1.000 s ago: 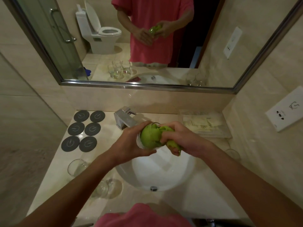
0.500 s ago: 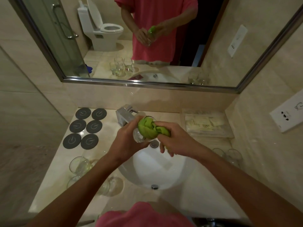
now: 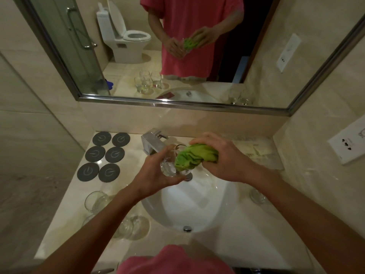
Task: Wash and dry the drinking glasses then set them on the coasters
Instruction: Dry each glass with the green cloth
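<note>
My left hand (image 3: 156, 173) grips a clear drinking glass (image 3: 169, 167) tilted on its side above the white sink (image 3: 217, 204). My right hand (image 3: 223, 157) holds a bunched green cloth (image 3: 195, 156), whose end is pushed into the mouth of the glass. Several dark round coasters (image 3: 107, 155) lie bare on the counter at the back left. More glasses (image 3: 96, 201) stand on the counter left of the sink, partly hidden by my left forearm. Another glass (image 3: 258, 196) stands right of the sink behind my right forearm.
A chrome faucet (image 3: 152, 142) stands right behind the held glass. A clear packet of sachets (image 3: 254, 151) lies at the back right. The mirror (image 3: 177, 56) runs along the wall above, and a wall socket (image 3: 349, 144) is at the right.
My right hand has shifted right and drawn the cloth partly out, so more of the glass shows. The glass has tilted further onto its side. The view has moved slightly.
</note>
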Demonstrator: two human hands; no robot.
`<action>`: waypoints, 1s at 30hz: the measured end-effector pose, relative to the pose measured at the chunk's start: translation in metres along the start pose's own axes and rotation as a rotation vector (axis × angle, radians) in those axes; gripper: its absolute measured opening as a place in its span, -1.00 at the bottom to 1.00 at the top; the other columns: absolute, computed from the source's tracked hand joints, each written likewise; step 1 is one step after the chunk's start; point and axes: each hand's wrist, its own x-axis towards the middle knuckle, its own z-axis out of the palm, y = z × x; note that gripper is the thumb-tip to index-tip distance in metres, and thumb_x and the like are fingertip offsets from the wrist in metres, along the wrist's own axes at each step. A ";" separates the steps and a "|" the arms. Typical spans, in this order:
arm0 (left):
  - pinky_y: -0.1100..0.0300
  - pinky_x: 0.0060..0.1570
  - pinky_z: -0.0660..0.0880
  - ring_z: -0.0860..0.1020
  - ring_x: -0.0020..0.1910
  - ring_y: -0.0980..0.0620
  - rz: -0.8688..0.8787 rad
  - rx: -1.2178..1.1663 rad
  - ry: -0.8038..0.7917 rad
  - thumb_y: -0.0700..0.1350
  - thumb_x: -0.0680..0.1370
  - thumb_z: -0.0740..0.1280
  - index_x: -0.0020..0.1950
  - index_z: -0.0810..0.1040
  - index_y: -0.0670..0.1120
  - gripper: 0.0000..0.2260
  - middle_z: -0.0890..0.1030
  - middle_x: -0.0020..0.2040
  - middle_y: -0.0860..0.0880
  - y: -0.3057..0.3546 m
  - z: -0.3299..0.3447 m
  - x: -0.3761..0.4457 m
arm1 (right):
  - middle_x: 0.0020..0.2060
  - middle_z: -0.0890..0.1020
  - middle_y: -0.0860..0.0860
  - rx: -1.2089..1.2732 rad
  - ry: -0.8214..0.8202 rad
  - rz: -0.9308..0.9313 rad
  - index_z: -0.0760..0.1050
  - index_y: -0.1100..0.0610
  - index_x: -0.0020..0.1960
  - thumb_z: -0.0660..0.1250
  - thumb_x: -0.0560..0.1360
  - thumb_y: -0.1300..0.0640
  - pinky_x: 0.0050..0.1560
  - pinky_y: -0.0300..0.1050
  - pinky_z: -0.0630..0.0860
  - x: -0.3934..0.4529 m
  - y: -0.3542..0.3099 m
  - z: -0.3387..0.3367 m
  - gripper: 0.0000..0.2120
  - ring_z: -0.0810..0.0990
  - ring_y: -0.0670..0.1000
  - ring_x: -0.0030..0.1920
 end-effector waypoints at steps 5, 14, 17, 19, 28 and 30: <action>0.17 0.06 0.57 0.65 0.03 0.05 -0.153 -0.204 0.087 -0.18 0.29 0.64 0.28 0.45 -0.03 -0.37 0.65 0.02 0.03 0.000 0.005 0.002 | -0.27 0.59 -0.13 0.312 0.284 0.336 0.56 0.00 0.00 0.45 0.55 0.09 -0.26 -0.21 0.50 -0.006 -0.005 0.021 -0.92 0.56 -0.13 -0.30; 0.05 -0.03 0.62 0.61 0.14 -0.13 -0.189 -0.550 0.145 -0.11 0.28 0.61 0.24 0.43 0.06 -0.39 0.55 0.17 -0.13 0.045 0.017 0.031 | 0.12 0.68 0.08 1.003 0.579 0.433 0.57 -0.13 0.16 0.34 0.57 0.16 0.24 0.21 0.57 0.018 -0.032 0.038 -0.76 0.65 0.16 0.18; 0.20 -0.06 0.60 0.63 0.13 0.02 -0.209 -0.601 0.162 -0.09 0.28 0.59 0.31 0.38 -0.07 -0.33 0.53 0.23 -0.09 0.055 0.019 0.038 | 0.19 0.67 0.08 1.232 0.546 0.424 0.50 0.00 0.35 0.20 0.65 0.22 0.21 0.05 0.59 0.026 -0.039 0.032 -0.69 0.66 0.11 0.19; 0.28 -0.08 0.58 0.60 0.14 0.14 -0.236 -0.587 0.200 0.01 0.25 0.58 0.32 0.37 -0.03 -0.29 0.50 0.27 -0.06 0.061 0.021 0.043 | 0.11 0.70 0.09 1.295 0.527 0.459 0.51 0.13 0.35 0.13 0.68 0.16 0.11 -0.04 0.62 0.027 -0.044 0.032 -0.70 0.68 0.09 0.11; 0.37 -0.10 0.54 0.58 0.05 0.26 -0.311 -0.578 0.535 0.06 0.37 0.53 0.28 0.45 -0.09 -0.44 0.56 0.15 0.03 0.072 0.028 0.055 | 0.02 0.63 0.03 1.180 0.778 0.422 0.61 -0.04 0.09 0.18 0.60 -0.05 0.17 0.06 0.47 0.020 -0.066 0.070 -0.75 0.58 0.03 0.08; 0.25 0.00 0.56 0.59 0.10 0.14 -0.339 -0.569 0.594 0.16 0.32 0.51 0.21 0.48 -0.06 -0.44 0.59 0.12 0.03 0.069 0.031 0.055 | 0.00 0.63 0.00 1.128 0.807 0.420 0.58 0.03 0.15 0.16 0.60 -0.08 0.08 -0.09 0.49 0.015 -0.068 0.072 -0.70 0.58 -0.06 0.03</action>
